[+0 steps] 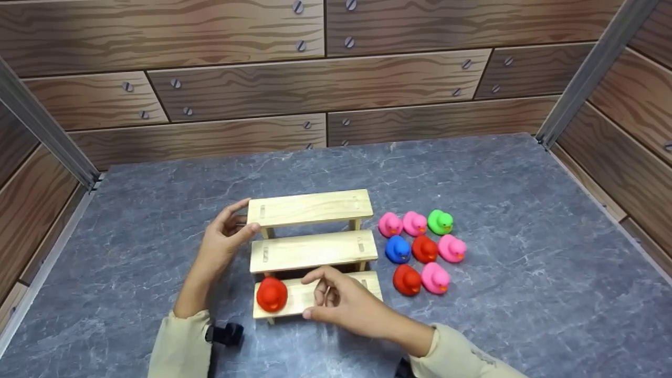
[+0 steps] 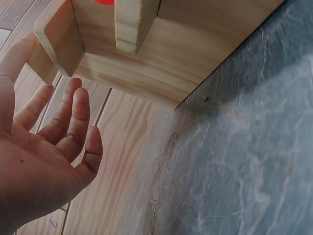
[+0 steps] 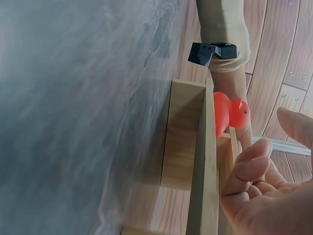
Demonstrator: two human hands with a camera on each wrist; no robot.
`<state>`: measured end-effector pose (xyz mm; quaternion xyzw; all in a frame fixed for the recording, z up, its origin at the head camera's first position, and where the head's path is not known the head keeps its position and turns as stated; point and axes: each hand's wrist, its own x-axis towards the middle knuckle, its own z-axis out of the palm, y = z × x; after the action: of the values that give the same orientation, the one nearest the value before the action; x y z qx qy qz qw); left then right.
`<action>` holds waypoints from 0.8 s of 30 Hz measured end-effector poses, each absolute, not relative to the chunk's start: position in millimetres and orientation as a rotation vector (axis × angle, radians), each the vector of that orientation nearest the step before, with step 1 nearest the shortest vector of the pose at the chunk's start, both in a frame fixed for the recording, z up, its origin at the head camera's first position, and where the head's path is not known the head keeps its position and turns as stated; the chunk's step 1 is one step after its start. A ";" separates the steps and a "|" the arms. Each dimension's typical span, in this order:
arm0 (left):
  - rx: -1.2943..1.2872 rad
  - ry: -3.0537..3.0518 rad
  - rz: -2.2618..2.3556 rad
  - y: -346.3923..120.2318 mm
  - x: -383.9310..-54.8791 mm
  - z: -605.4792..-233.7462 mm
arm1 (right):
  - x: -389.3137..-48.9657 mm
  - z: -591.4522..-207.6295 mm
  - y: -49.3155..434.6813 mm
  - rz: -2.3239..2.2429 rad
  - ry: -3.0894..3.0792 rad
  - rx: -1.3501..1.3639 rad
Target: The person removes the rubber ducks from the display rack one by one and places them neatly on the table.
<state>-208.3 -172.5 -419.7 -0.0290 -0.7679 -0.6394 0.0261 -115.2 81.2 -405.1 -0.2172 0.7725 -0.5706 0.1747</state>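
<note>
A three-tier light wooden stand (image 1: 313, 251) rises like steps on the grey marbled surface. My left hand (image 1: 224, 239) grips the left end of its top board, thumb at the front edge and forefinger at the back. In the left wrist view, the other fingers (image 2: 80, 115) of that hand are spread below the board. One red rubber duck (image 1: 272, 295) sits at the left end of the lowest board. My right hand (image 1: 349, 304) hovers over the middle of that board, right of the duck, thumb and forefinger apart with nothing between them.
Right of the stand, several rubber ducks stand in loose rows: pink (image 1: 390, 224), green (image 1: 440, 222), blue (image 1: 398, 249) and red (image 1: 407, 279). Wood-patterned walls (image 1: 315, 84) enclose the back and sides. A black wrist camera (image 1: 226, 334) sits on the left sleeve.
</note>
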 end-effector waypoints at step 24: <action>-0.081 -2.391 -1.981 -172.4 -208.1 -417.9 | -125.0 -413.4 40.1 -1.537 2.281 -0.651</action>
<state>-208.1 -172.4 -417.9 -0.0261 -0.7697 -0.6377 0.0179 -125.0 40.1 -413.4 -0.2273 0.7970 -0.5371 0.1569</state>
